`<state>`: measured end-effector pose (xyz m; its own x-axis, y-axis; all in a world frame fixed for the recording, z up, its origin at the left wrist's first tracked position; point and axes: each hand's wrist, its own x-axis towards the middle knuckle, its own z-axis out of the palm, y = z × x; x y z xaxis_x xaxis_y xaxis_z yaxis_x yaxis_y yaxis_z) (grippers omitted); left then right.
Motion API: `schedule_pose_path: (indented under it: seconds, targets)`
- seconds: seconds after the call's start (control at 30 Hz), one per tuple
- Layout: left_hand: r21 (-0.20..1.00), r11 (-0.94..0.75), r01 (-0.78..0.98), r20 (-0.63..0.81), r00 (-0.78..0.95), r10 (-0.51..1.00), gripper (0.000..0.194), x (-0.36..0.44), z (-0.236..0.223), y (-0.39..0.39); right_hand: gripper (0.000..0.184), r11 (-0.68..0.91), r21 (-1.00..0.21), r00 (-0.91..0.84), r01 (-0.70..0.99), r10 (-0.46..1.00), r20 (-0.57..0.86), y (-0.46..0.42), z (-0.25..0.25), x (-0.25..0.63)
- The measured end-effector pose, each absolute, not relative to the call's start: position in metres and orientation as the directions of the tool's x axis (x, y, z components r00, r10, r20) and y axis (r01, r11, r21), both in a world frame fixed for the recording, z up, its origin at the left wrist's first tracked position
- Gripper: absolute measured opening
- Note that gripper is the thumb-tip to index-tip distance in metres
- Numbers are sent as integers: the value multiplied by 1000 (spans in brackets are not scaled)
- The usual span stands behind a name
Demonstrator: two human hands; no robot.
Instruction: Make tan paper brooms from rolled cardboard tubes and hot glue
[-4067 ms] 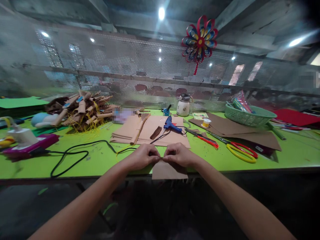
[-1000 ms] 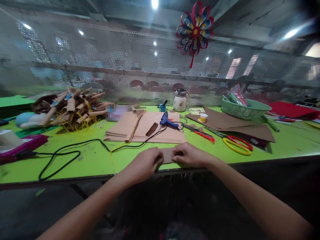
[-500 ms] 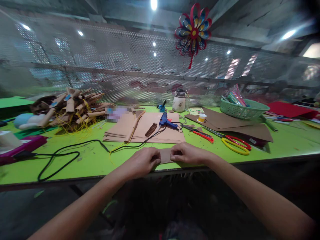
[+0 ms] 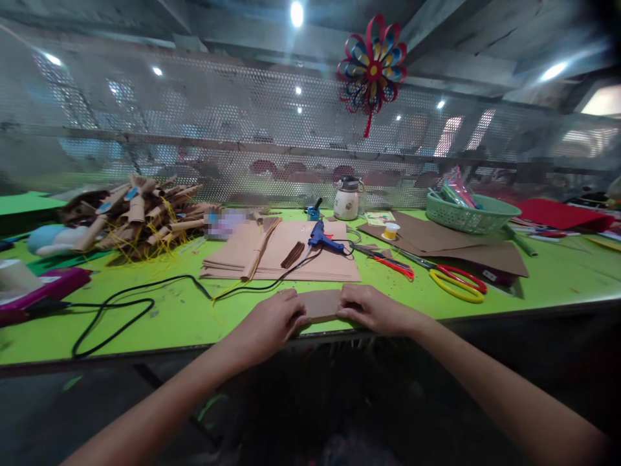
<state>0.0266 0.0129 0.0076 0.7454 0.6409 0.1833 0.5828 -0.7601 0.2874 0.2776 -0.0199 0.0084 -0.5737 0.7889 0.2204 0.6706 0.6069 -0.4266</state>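
Note:
A small piece of brown paper (image 4: 320,305) lies at the table's front edge, stretched between my two hands. My left hand (image 4: 277,321) has its fingers curled closed on the paper's left end. At the other end my right hand (image 4: 372,308) grips it with bent fingers. The paper's ends are hidden under the fingers. Just beyond, a stack of brown paper sheets (image 4: 330,266) carries a blue glue gun (image 4: 324,238), a small bundle of folded brown strips (image 4: 292,255) and a rolled brown paper piece (image 4: 259,249).
Red-and-yellow-handled scissors (image 4: 456,285) and a red-handled cutting tool (image 4: 395,266) lie right. A black cord (image 4: 145,282) loops across the green table (image 4: 184,323). Left is a heap of brown paper rolls (image 4: 140,217); behind stand a jug (image 4: 346,199) and a green basket (image 4: 473,217).
My hands have moved slightly apart, my right hand a little to the right, so more of the brown paper shows between them. The view has tilted up slightly.

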Motion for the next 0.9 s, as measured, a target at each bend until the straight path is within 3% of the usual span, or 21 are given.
schedule_pose_path:
  seconds: [0.23,0.53,0.73,0.9]
  targets:
    - [170,-774,609,115,768,630,26,28,17,15,18,524,-444,-536,727,837,109,-13,17,276]
    - [113,-834,541,48,835,548,31,32,24,18,15,383,-509,-515,771,845,-143,4,29,271]
    - [104,-832,544,24,835,549,30,34,25,20,17,283,-528,-428,801,887,-173,4,30,269]
    - [143,-837,528,18,844,536,30,34,32,19,15,300,-561,-428,771,897,-109,2,22,270]
